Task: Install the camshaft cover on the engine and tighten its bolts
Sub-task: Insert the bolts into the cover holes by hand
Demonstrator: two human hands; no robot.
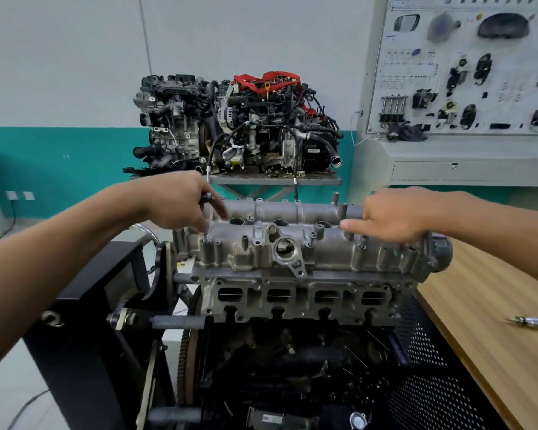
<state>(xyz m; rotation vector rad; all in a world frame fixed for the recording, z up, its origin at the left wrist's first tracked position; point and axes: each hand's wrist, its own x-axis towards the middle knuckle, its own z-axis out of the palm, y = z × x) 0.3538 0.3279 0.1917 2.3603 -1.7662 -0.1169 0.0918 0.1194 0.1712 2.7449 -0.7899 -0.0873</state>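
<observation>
The grey cast camshaft cover point(292, 240) sits on top of the engine point(295, 299), which hangs on a black stand. My left hand point(180, 203) grips a small black-handled driver tool point(206, 212) held upright over a bolt point(205, 238) at the cover's near left corner. My right hand point(395, 217) rests on the cover's right end, fingers curled over its top and the thumb pointing left. Several bolts stand in holes along the cover's front edge.
A wooden workbench point(491, 305) lies to the right with a metal tool point(531, 321) on it. Behind stand a second engine point(239, 125) on a grey table and a white training board point(466, 66). The black stand panel point(84, 321) is on the left.
</observation>
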